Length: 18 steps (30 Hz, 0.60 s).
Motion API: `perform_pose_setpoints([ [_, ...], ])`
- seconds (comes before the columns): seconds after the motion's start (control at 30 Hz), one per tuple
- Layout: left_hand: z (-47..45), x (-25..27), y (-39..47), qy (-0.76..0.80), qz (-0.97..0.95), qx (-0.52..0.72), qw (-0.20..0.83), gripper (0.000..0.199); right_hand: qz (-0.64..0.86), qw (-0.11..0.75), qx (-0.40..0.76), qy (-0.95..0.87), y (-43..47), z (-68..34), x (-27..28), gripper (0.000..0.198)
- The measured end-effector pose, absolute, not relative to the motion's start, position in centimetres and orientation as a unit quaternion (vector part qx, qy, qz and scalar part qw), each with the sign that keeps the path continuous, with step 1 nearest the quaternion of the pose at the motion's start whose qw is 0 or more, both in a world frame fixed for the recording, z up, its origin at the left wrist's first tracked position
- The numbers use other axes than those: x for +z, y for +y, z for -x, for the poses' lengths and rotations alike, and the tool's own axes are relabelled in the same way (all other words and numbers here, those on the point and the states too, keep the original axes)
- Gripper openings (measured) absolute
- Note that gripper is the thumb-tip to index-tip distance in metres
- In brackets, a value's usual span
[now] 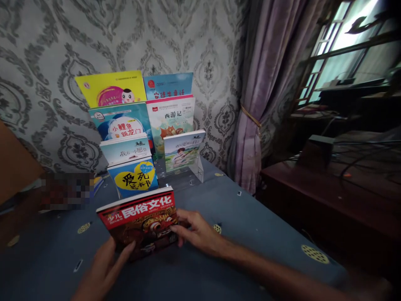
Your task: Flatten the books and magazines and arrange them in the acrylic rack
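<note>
Between my two hands a book [140,223] with a red and dark brown cover is held tilted back, its title facing me. My left hand [108,261] grips its lower left part, thumb on the cover. On the right edge, my right hand [194,230] pinches the book with thumb in front and fingers behind. Just behind it, a blue book with a yellow heart [134,177] stands at the front of a tiered clear stand [199,167]. Higher tiers carry a pale book [127,150], a teal book [122,125], a green-white book [172,117] and a picture-cover book [183,152].
At the top back are a yellow book [112,88] and a blue book [169,85] against the patterned wall [209,54]. Blue cloth [244,225] covers the surface. A purple curtain [257,83] hangs right of it, beside a dark red table [313,196] with cables.
</note>
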<state>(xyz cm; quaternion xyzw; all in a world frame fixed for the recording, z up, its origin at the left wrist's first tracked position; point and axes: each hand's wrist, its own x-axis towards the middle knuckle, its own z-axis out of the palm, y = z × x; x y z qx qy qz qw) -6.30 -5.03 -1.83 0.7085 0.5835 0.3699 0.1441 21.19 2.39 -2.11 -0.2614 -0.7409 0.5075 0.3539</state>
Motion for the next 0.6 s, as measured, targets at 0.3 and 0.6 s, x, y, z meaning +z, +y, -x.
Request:
perform_pose_setpoints([
  [0.3, 1.0, 2.3, 0.4, 0.549, -0.761, 0.346, 0.018, 0.031, 0.273, 0.451, 0.457, -0.716, 6.2, -24.5, -1.5, 0.043],
  [0.6, -5.0, 9.8, 8.1, 0.534, -0.769, 0.326, -0.132, 0.036, 0.253, 0.522, 0.293, -0.760, 14.7, -30.3, 5.9, 0.048],
])
